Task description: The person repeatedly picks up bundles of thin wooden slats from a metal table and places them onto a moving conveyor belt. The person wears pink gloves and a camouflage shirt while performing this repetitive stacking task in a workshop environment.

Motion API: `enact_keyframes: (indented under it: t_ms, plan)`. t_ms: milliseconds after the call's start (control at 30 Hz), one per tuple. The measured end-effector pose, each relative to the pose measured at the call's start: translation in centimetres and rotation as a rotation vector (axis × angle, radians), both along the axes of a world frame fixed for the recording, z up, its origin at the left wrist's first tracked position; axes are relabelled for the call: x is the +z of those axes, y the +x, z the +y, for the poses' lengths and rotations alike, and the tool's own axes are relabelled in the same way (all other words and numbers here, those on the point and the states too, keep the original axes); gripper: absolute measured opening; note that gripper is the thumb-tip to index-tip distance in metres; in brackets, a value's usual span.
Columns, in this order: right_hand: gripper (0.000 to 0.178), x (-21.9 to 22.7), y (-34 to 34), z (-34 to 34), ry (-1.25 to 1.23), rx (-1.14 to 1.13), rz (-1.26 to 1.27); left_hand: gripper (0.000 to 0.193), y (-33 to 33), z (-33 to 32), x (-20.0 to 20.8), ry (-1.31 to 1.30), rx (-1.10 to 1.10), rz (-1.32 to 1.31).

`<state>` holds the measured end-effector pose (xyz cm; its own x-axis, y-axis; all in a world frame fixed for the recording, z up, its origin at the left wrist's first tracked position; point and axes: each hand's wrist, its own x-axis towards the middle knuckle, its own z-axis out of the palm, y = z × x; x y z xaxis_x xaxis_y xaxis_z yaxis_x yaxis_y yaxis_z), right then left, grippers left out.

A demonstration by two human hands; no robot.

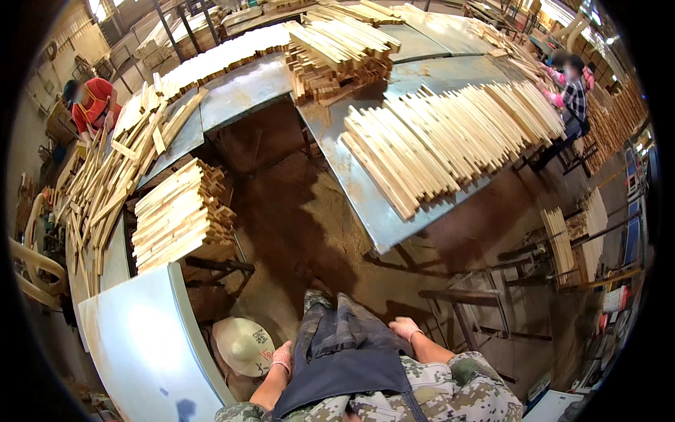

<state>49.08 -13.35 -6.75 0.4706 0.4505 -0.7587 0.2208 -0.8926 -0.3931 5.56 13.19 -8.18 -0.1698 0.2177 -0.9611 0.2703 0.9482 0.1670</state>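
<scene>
My left hand (283, 357), in a pale pink glove, hangs beside the dark apron (337, 376), close to a round pale seat or lid (243, 347) with dark and red marks. Its fingers look loosely stretched and nothing shows in them. On the other side of the apron, my right hand (405, 328), also gloved, rests near my thigh with its fingers curled in. No object can be seen in it. Both hands are well apart from the wood strips (450, 137) laid side by side on the metal table (380, 228) ahead.
Stacked strips (184, 214) stand at the left, behind a bare metal tabletop (144, 344). Loose strips (116, 190) lie beyond, near a person in red (95, 105). Another stack (341, 53) is ahead. A person in checks (573, 105) works far right. A metal frame (471, 299) stands right.
</scene>
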Motion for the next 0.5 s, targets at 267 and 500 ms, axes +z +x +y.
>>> enact_keyframes:
  t_ms: [267,500]
  plan:
    - [0.019,3.3,8.0,15.3,0.038,0.495,-0.08,0.072,5.8,21.6,2.7,0.146,-0.161,0.047]
    - [0.014,16.7,17.0,42.8,0.536,-0.563,0.638,0.024,14.2,43.0,2.7,0.422,-0.301,-0.147]
